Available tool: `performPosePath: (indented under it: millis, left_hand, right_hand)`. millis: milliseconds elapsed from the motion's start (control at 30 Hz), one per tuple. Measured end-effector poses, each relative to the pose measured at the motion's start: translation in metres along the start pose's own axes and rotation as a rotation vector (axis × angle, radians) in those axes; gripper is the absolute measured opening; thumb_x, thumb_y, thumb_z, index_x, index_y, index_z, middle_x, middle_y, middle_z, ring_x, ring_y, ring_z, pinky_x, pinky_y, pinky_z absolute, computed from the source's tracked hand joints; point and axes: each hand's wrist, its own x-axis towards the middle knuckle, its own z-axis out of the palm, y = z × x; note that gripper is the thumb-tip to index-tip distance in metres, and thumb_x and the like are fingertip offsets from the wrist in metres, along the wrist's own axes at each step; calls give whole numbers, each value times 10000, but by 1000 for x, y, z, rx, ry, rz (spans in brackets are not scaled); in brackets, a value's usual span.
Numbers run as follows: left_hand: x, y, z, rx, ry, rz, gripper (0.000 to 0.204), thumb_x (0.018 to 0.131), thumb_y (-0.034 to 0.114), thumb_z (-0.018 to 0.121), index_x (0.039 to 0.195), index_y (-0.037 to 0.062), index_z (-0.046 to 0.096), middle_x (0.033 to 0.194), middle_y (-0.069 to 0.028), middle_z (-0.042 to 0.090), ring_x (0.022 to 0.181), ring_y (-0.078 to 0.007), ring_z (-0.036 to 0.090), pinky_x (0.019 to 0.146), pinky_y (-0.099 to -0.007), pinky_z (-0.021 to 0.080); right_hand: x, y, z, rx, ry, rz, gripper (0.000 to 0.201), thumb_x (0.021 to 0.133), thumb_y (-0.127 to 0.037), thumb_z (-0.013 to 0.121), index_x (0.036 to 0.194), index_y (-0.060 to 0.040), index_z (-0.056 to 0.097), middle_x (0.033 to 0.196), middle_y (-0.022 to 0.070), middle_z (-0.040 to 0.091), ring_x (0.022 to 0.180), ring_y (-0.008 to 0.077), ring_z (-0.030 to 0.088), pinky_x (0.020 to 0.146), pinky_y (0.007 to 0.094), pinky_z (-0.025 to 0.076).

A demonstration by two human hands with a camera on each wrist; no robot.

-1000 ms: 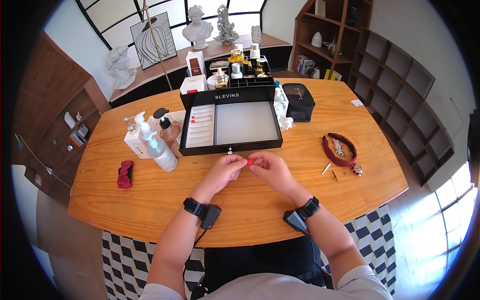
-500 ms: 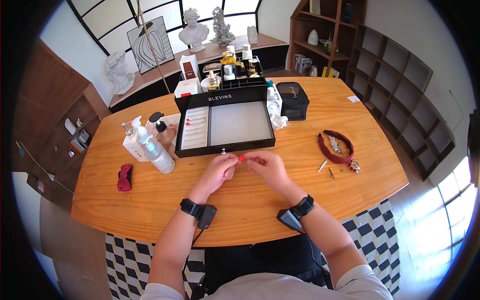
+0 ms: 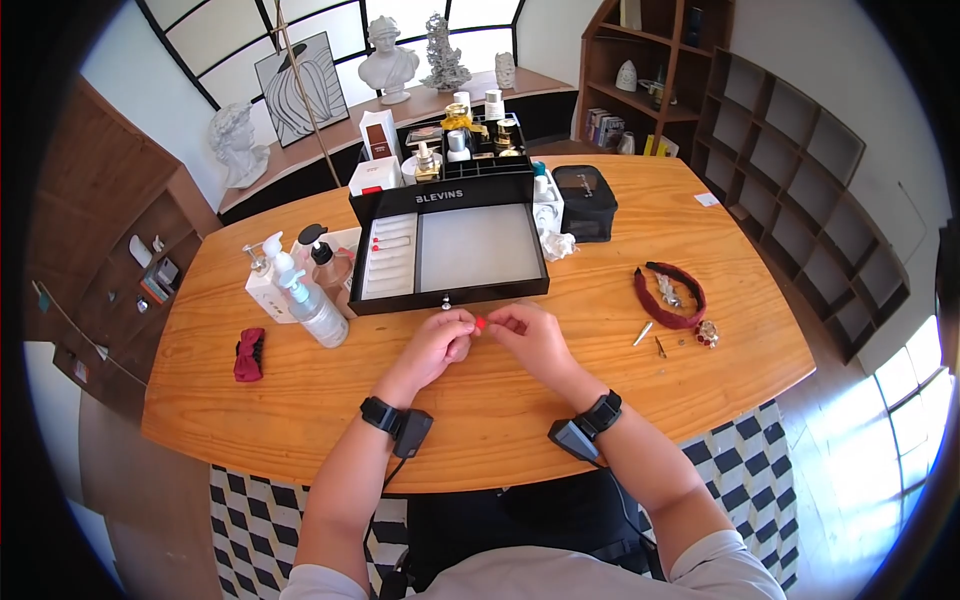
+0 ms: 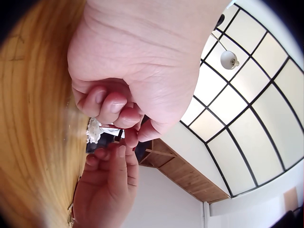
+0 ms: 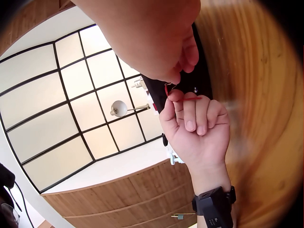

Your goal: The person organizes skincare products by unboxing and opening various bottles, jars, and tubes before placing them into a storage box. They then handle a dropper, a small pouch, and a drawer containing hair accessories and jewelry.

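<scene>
A small red earring with a thin gold wire is held in front of the drawer, over the table. My left hand pinches it between thumb and index finger, the other fingers curled into the palm. From the right, my right hand meets it with thumb and index fingertips at the gold wire. In the right wrist view the red part of the earring hangs between the two hands' fingertips, and a red strip lies across the left fingers. Just beyond is the open drawer, with red earrings in its left padded rows.
Behind the drawer stands a black organizer full of cosmetics. Pump bottles and a dark red bow are at left. To the right lie a red headband, small hair clips and a black mesh pouch.
The head view has turned slightly, shifting the drawer left in it. Both hands stay together at the earring; the right fingers have shifted a little and cover more of it.
</scene>
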Motion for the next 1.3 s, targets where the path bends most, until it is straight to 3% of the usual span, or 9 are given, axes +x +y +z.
performPosePath:
  millis: [367, 467, 700, 767, 867, 933, 1033, 1100, 1300]
  left_hand:
    - [1, 3, -5, -45, -112, -100, 240, 1068, 251, 472, 883, 104, 515, 570, 45, 396, 481, -71, 298, 490, -254, 227]
    - [-1, 5, -5, 28, -108, -147, 246, 1077, 257, 457, 890, 106, 505, 579, 48, 393, 496, -73, 304, 490, -258, 242]
    - [-25, 49, -4, 739, -283, -281, 302, 1093, 294, 421, 969, 49, 548, 656, 26, 486, 590, -64, 438, 572, -231, 370]
    - [-50, 88, 11, 969, -125, -122, 284, 1074, 268, 467, 973, 30, 584, 702, 18, 550, 631, -68, 494, 608, -231, 408]
    - [-58, 125, -9, 1235, 28, 223, 241, 1016, 231, 580, 985, 10, 669, 823, -22, 684, 720, -91, 596, 668, -244, 471]
    - [-45, 142, -35, 1148, 247, 179, 214, 954, 220, 662, 941, 20, 736, 838, -63, 725, 730, -109, 626, 690, -268, 494]
    - [-24, 166, -48, 1252, 585, 82, 190, 879, 213, 732, 892, 28, 769, 799, -93, 730, 711, -143, 657, 701, -294, 510]
    - [-12, 159, -66, 1351, 703, 107, 191, 868, 245, 724, 887, 62, 778, 799, -93, 728, 746, -201, 687, 689, -335, 520]
    - [5, 132, -85, 1435, 904, 130, 151, 862, 253, 700, 888, 131, 785, 875, -91, 746, 847, -273, 709, 736, -397, 540]
  right_hand:
    - [0, -4, 0, -91, 6, -15, 71, 904, -67, 694, 916, 0, 675, 842, 91, 628, 729, 181, 631, 647, 314, 512]
    - [1, -13, -10, -304, 7, -184, 56, 869, -55, 705, 894, -16, 674, 799, 87, 615, 683, 210, 623, 614, 333, 505]
    - [4, -37, -26, -358, -98, -294, 38, 815, -55, 714, 841, -42, 689, 786, 90, 643, 669, 276, 638, 605, 368, 525]
    - [6, -61, -30, -313, -151, -240, 40, 808, -64, 719, 835, -49, 694, 798, 95, 653, 677, 290, 643, 610, 377, 532]
    - [31, -93, -14, -366, -135, -425, 39, 814, -68, 725, 840, -60, 696, 776, 94, 650, 632, 268, 624, 579, 360, 505]
    - [61, -100, 7, -538, -116, -542, 17, 825, -88, 696, 824, -71, 691, 811, 94, 671, 679, 299, 648, 595, 382, 521]
    - [117, -89, 40, -639, -164, -455, 61, 835, -132, 667, 819, -85, 702, 869, 102, 693, 771, 324, 672, 668, 419, 545]
    - [145, -80, 55, -657, -240, -317, 92, 845, -162, 658, 827, -94, 718, 905, 110, 706, 843, 332, 688, 732, 429, 564]
    - [170, -50, 72, -685, -219, -277, 88, 831, -151, 659, 820, -105, 733, 931, 100, 720, 877, 317, 692, 760, 424, 566]
